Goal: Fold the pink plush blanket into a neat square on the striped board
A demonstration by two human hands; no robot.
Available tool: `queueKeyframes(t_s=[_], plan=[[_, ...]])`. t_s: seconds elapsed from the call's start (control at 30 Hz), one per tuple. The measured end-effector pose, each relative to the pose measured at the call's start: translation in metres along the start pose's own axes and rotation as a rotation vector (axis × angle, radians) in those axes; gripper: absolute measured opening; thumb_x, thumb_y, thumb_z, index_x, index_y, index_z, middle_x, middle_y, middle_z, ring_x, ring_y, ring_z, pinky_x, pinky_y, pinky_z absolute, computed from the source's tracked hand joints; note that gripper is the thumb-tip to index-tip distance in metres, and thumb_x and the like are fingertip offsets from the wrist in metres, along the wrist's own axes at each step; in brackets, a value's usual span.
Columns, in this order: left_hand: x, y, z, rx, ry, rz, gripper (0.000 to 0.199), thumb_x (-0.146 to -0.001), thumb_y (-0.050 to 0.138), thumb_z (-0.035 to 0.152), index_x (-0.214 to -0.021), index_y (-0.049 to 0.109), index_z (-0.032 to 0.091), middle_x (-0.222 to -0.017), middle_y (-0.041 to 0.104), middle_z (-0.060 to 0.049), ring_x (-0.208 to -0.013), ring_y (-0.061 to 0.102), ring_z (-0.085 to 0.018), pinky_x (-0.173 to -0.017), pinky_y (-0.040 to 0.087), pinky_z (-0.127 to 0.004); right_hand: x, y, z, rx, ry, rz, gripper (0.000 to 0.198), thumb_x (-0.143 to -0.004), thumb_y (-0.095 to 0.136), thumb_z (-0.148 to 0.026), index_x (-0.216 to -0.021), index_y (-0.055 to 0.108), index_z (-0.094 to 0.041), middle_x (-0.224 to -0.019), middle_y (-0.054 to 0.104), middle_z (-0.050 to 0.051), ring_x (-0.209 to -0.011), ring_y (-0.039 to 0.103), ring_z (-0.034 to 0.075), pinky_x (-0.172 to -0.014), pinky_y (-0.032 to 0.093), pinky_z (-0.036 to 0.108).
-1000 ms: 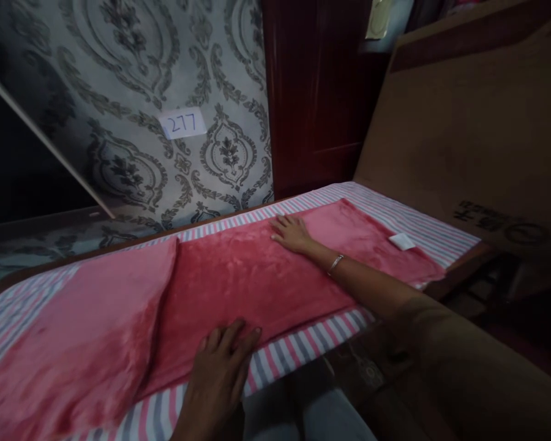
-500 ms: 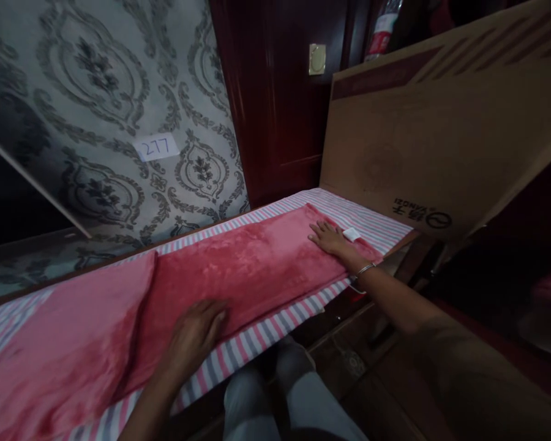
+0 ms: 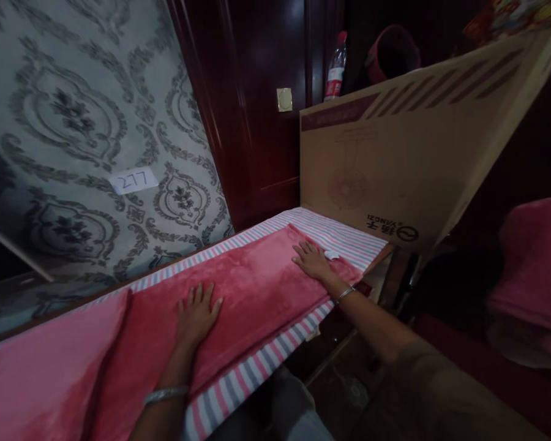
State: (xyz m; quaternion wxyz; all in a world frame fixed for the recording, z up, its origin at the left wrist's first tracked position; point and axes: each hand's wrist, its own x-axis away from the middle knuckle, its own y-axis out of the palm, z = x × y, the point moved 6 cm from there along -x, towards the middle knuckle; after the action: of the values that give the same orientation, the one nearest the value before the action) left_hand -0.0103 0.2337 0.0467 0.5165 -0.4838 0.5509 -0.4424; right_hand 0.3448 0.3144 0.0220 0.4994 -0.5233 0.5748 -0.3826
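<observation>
A plush pink-red blanket (image 3: 248, 300) lies in a long folded strip across a striped cloth (image 3: 239, 386). Its left part (image 3: 50, 361) is doubled over in a thicker layer. My left hand (image 3: 197, 318) rests flat on the middle of the strip, fingers spread. Near the right end, my right hand (image 3: 312, 260) presses flat on the plush with its fingers apart, close to a small white tag (image 3: 331, 255). Both wrists wear bracelets.
A large cardboard box (image 3: 390, 153) stands behind the right end of the cloth. A plastic bottle (image 3: 335, 68) is behind it. Patterned wallpaper with a paper label (image 3: 134, 180) rises at the back left. More pink fabric (image 3: 535, 275) sits at the far right.
My left hand has moved from the near edge farther onto the blanket, and its fingers have spread. My right hand stays at the tagged end. The view has shifted to the right.
</observation>
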Motion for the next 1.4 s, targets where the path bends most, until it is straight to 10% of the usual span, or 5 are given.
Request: queueKeyframes(t_s=[0.4,0.6,0.87,1.13,1.4], plan=[[0.0,0.003,0.0,-0.078,-0.018,-0.003,0.058,-0.098,0.032,0.043,-0.152,0.034,0.022,-0.16,0.029,-0.012,-0.148,0.024,-0.032,-0.115,0.027,-0.056,-0.075,-0.023,-0.04,-0.078,-0.074,-0.052,0.064,-0.1,0.029,-0.048,-0.157,0.022,-0.02,-0.164,0.02,0.008,-0.151,0.011,0.027,-0.12,0.011,0.051],[0.0,0.004,0.0,-0.079,-0.01,-0.024,0.058,-0.097,0.033,0.043,-0.152,0.034,0.023,-0.16,0.028,-0.011,-0.148,0.024,-0.031,-0.116,0.025,-0.055,-0.111,0.008,-0.018,-0.059,-0.019,-0.125,0.062,-0.1,0.023,-0.053,-0.156,0.027,-0.025,-0.164,0.019,0.005,-0.152,0.006,0.026,-0.119,0.01,0.056],[0.001,0.006,0.001,-0.034,-0.033,-0.058,0.059,-0.097,0.034,0.047,-0.152,0.035,0.025,-0.161,0.026,-0.01,-0.149,0.021,-0.032,-0.117,0.024,-0.056,-0.114,0.022,-0.001,-0.05,0.055,-0.175,0.065,-0.099,0.024,-0.054,-0.156,0.024,-0.022,-0.165,0.017,0.006,-0.152,0.007,0.025,-0.119,0.012,0.057],[0.004,0.008,-0.001,0.015,-0.021,-0.037,0.06,-0.097,0.034,0.05,-0.151,0.036,0.025,-0.161,0.025,-0.011,-0.149,0.021,-0.032,-0.117,0.022,-0.058,-0.11,0.01,-0.08,-0.015,-0.116,-0.096,0.061,-0.098,0.027,-0.053,-0.155,0.029,-0.029,-0.164,0.021,0.005,-0.151,0.012,0.029,-0.117,0.01,0.061],[0.001,0.007,-0.007,0.203,0.02,-0.152,0.063,-0.094,0.039,0.053,-0.151,0.036,0.024,-0.161,0.026,-0.011,-0.149,0.021,-0.031,-0.118,0.021,-0.056,-0.098,0.043,-0.052,0.026,0.028,-0.069,0.067,-0.096,0.022,-0.058,-0.152,0.036,-0.024,-0.161,0.027,0.009,-0.149,0.02,0.034,-0.116,0.018,0.06]])
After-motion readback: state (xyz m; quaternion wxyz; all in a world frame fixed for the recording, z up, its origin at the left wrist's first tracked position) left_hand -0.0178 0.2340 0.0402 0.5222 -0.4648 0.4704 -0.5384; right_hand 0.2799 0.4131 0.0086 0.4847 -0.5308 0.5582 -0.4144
